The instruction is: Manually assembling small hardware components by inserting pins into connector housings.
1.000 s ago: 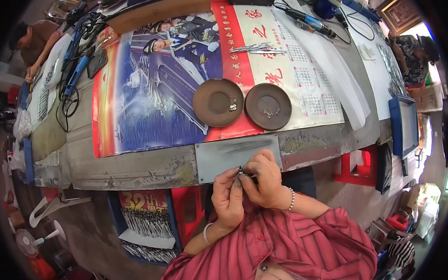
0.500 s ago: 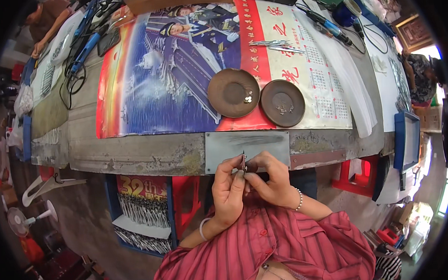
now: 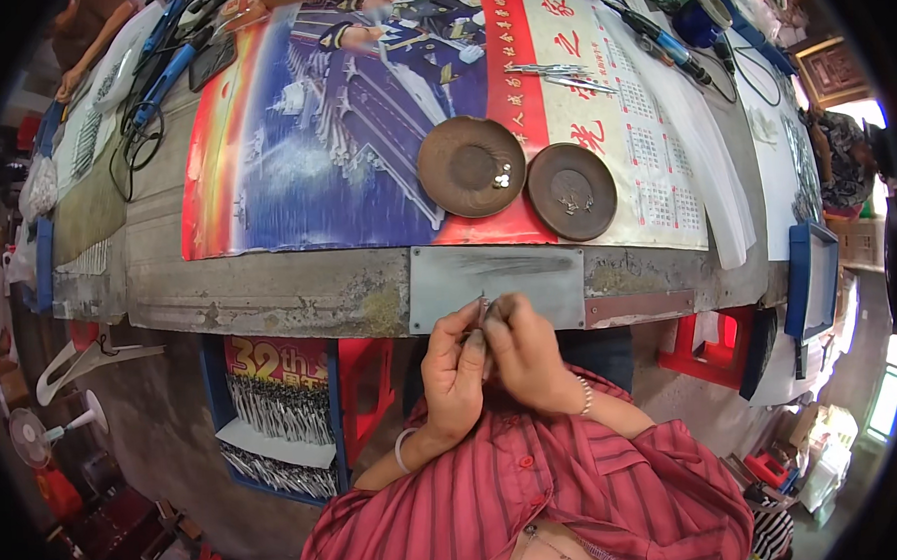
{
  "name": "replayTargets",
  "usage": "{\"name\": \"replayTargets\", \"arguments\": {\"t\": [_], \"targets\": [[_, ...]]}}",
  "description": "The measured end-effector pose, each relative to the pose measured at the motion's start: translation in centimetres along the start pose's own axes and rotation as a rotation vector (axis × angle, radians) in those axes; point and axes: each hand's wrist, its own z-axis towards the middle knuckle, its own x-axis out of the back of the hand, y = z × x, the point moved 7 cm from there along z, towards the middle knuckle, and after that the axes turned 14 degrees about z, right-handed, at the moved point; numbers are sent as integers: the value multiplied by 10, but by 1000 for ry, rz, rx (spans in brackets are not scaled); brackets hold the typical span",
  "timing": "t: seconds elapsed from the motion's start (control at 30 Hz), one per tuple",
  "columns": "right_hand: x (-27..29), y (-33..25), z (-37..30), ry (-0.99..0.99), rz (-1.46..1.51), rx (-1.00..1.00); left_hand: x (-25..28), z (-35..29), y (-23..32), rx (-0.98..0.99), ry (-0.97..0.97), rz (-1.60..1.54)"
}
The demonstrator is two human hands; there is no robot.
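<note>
By grey plate (image 3: 448, 270): left hand (image 3: 455, 380), right hand (image 3: 534, 361) pinching tiny piece (image 3: 485, 305).

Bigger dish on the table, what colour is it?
The bigger dish is brown, best seen in the head view.

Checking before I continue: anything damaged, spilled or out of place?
The workbench's front edge looks chipped and stained, and the grey plate bears dark smudges, likely wear. Nothing looks spilled: white round pieces sit in the larger brown dish, thin bits in the smaller dish.

Left hand (image 3: 455, 376) pinches tiny piece (image 3: 485, 306); right hand (image 3: 532, 358) close beside.
</note>
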Motion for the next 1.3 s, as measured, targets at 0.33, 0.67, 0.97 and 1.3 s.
{"name": "replayTargets", "arguments": {"t": [0.33, 0.67, 0.97, 1.3], "targets": [[-18, -37, 0, -210, -164, 448, 13, -13, 45, -291, -47, 210], [-71, -42, 18, -506, -11, 200, 229, -96, 31, -27, 698, 730], [-70, -39, 13, -638, -116, 199, 327, -128, 11, 141, 629, 1556], [104, 8, -1, -10, -203, 167, 109, 63, 168, -460, 186, 1259]]}}
